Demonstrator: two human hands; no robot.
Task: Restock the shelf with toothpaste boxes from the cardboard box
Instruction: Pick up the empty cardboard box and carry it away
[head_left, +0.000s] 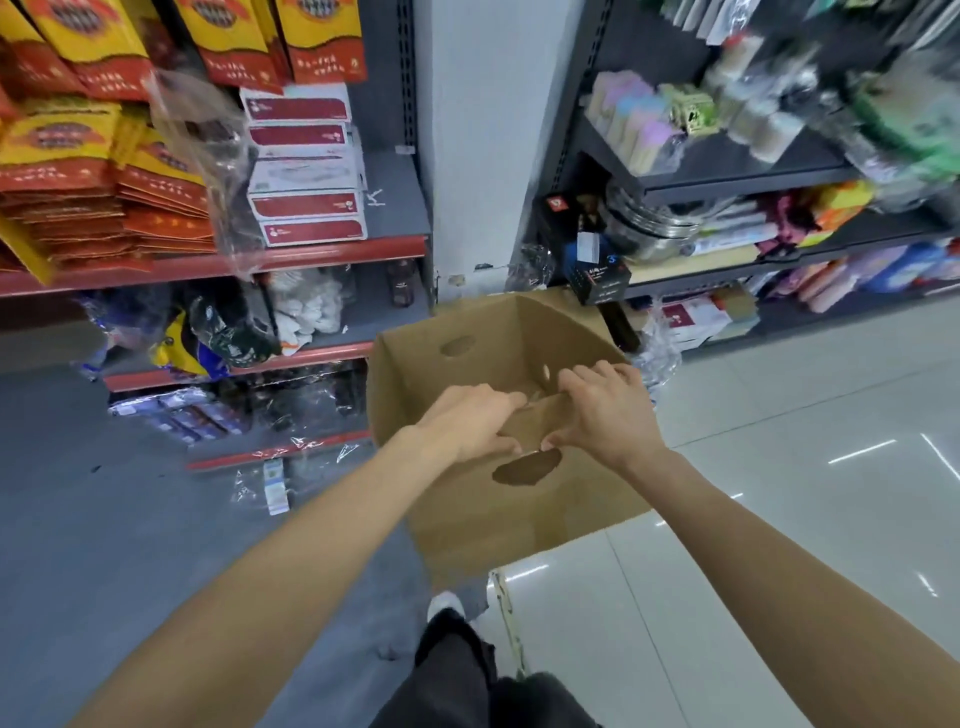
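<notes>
Cardboard box (498, 499) sits on the floor by the shelf corner w/ both hands, left hand (470, 423) & right hand (605, 410), fingers curled over its near rim, prob light & stiff-ish, so grab by the handle cutouts imo.

White pillar (483, 156) standing between red-edged rack (332, 255) and dark rack (727, 179); glossy white tiles (779, 467) reflecting ceiling lights, meeting grey floor (104, 519).
</notes>
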